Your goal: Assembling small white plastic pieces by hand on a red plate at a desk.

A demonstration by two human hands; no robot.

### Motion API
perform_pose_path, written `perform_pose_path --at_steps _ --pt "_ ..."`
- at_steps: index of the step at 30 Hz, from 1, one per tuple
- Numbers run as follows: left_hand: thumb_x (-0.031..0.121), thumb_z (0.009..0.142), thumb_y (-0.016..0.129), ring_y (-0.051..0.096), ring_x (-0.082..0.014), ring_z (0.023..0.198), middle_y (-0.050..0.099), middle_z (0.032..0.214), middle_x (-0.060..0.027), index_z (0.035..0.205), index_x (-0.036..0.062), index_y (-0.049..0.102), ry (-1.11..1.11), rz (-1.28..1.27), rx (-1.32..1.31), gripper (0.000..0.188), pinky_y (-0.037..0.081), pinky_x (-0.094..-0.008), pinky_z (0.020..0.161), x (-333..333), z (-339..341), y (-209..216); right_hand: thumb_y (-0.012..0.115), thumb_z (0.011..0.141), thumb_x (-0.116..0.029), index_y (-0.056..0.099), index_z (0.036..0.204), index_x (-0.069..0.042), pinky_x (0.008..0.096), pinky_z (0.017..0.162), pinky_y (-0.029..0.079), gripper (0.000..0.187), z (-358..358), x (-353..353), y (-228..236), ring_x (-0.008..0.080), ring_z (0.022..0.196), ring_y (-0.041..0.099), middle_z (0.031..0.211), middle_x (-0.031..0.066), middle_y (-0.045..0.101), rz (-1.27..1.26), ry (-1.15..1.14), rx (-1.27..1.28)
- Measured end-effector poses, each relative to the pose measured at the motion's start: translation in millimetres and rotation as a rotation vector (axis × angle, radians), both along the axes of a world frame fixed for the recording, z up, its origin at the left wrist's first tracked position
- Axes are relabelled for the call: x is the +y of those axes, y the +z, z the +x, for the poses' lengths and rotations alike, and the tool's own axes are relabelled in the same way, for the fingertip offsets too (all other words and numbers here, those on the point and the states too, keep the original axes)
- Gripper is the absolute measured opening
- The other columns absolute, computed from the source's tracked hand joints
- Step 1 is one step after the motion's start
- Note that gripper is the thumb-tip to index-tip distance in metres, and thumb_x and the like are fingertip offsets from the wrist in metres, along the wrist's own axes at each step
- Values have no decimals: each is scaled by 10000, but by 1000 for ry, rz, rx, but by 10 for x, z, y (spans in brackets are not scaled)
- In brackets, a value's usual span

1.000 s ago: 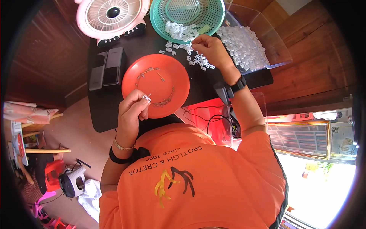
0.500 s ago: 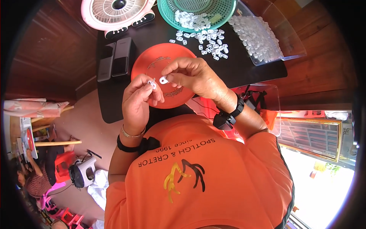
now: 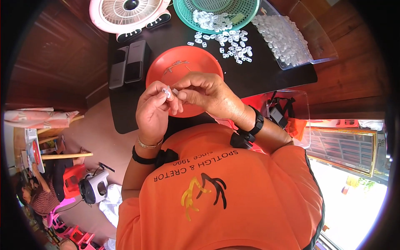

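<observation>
Pinching small rounded white piece (image 3: 167, 92)

The bowl (image 3: 204, 60) is smooth, faintly glossy plastic, the pins (image 3: 178, 63) in it seemingly dull metal. On the smooth worktop (image 3: 271, 77), the pieces (image 3: 235, 44) look like shiny plastic; the far-right bin (image 3: 318, 39) is clear plastic, the near shirt (image 3: 258, 208) matt cloth.

Dark lettering (image 3: 196, 166) on orange shirt (image 3: 254, 196)

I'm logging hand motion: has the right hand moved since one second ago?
Yes. Against the red plate, the right hand has come leftward and down the picture, from the loose white pieces to over the plate.
</observation>
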State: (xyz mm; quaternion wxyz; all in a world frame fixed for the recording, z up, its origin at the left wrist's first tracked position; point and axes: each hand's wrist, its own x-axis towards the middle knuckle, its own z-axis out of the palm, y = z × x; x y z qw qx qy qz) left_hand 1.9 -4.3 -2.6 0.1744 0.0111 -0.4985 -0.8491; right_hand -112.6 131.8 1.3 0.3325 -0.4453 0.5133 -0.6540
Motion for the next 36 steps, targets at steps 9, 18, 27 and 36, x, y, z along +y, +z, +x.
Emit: perform_pose_path --at_steps 9,18,27,36 --pt "188 894 431 495 -181 576 518 629 -78 809 34 494 -69 72 -5 188 406 -275 582 25 -47 10 547 928 3 601 1034 24 273 740 530 121 9 16 7 133 793 636 883 55 615 -29 -19 -116" --pt "146 911 468 441 -98 542 455 598 -15 792 28 499 112 -254 -167 172 348 -232 535 104 -47 72 654 891 -123 642 974 -20 212 583 487 132 -160 79 122 63 649 563 802 14 640 126 -207 -318" --pt "146 903 502 405 -62 527 433 584 15 774 20 520 176 -301 -276 180 312 -214 496 116 -30 36 651 888 -115 641 972 -21 205 579 492 127 -165 67 53 62 660 582 793 11 642 125 -201 -309" --pt "178 896 516 394 -56 535 442 589 15 772 24 522 174 -321 -299 198 314 -210 500 112 -18 -6 628 901 -107 646 999 -40 190 594 482 120 -93 61 73 38 678 569 800 -14 636 146 -184 -294"
